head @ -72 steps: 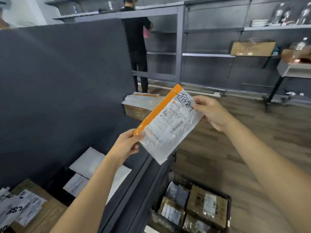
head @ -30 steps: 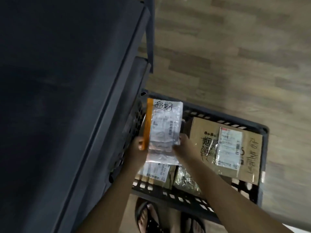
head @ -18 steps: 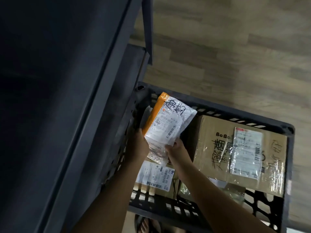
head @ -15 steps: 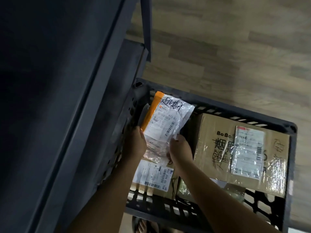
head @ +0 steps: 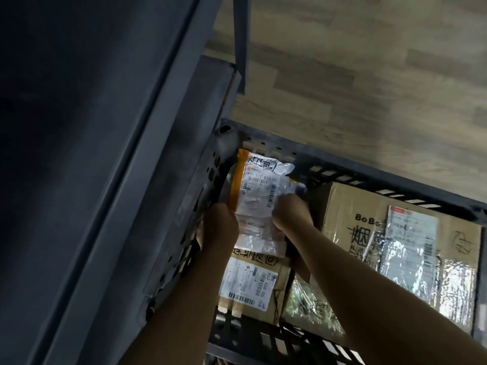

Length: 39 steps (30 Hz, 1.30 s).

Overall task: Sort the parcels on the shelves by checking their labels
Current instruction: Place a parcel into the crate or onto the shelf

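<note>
A clear plastic parcel (head: 259, 191) with an orange strip and a white label stands upright in the far left corner of the dark crate (head: 342, 175). My left hand (head: 220, 225) grips its lower left edge against the crate wall. My right hand (head: 290, 214) grips its lower right side. Black handwriting runs along the parcel's top.
In the crate lie a small cardboard box with a white barcode label (head: 250, 283), a large taped cardboard box (head: 403, 246) at the right, and a shiny plastic-wrapped packet (head: 308, 306). A dark shelf unit (head: 105, 154) rises at the left. Wood floor (head: 369, 75) lies beyond.
Both hands brought the parcel down from chest height into the crate, then pushed it deeper into the far left corner and turned it more upright.
</note>
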{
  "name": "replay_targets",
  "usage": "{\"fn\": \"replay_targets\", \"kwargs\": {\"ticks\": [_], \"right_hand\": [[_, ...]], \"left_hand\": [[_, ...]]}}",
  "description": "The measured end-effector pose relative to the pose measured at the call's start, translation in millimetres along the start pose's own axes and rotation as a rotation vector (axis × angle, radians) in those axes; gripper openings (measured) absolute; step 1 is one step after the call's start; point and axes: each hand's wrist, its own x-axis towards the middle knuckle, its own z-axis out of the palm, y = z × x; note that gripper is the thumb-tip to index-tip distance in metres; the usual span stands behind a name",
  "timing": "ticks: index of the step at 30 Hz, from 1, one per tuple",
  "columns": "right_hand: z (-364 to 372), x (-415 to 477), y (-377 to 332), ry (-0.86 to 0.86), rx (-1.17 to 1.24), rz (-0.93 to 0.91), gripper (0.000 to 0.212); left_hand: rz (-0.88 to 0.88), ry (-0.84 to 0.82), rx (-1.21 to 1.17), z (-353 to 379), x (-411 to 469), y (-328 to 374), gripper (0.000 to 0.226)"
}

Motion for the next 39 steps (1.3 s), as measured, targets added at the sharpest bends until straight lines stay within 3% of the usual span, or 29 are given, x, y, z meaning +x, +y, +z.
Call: {"fn": "replay_targets", "kwargs": {"ticks": [3, 8, 11, 16, 21, 23, 26, 29, 34, 39], "right_hand": [[0, 13, -2, -0.021, -0.092, -0.003, 0.029], [14, 37, -1, -0.019, -0.194, 0.027, 0.019], [22, 45, 1, -0.036, -0.143, 0.046, 0.030], [37, 59, 11, -0.095, -0.263, 0.005, 0.036], [41, 59, 8, -0.003, -0.290, 0.007, 0.023], [37, 55, 4, 0.027, -0.342, -0.014, 0.027], [30, 37, 0, 0.043, -0.409, -0.054, 0.054], [24, 9, -10, 0.068, -0.402, -0.205, 0.065], [6, -30, -25, 0.030, -0.110, -0.255, 0.058], [-17, -86, -23, -0.050, 0.199, -0.205, 0.058]], "left_hand": [[-0.090, -0.025, 0.117, 8, 2, 4, 0.027], [-0.045, -0.026, 0.262, 18, 11, 0, 0.025], [-0.026, -0.013, 0.274, 21, 27, -6, 0.024], [-0.036, -0.099, 0.564, 29, 42, -4, 0.028], [0.023, -0.108, 0.682, 34, 41, -7, 0.028], [0.087, -0.040, 0.652, 31, 34, -6, 0.027], [0.210, 0.077, 0.511, 24, 20, -8, 0.027], [0.305, 0.124, 0.368, 13, 11, -6, 0.030], [0.315, 0.094, 0.201, -23, -16, 22, 0.030], [0.157, 0.050, 0.048, -64, -65, 38, 0.038]]}}
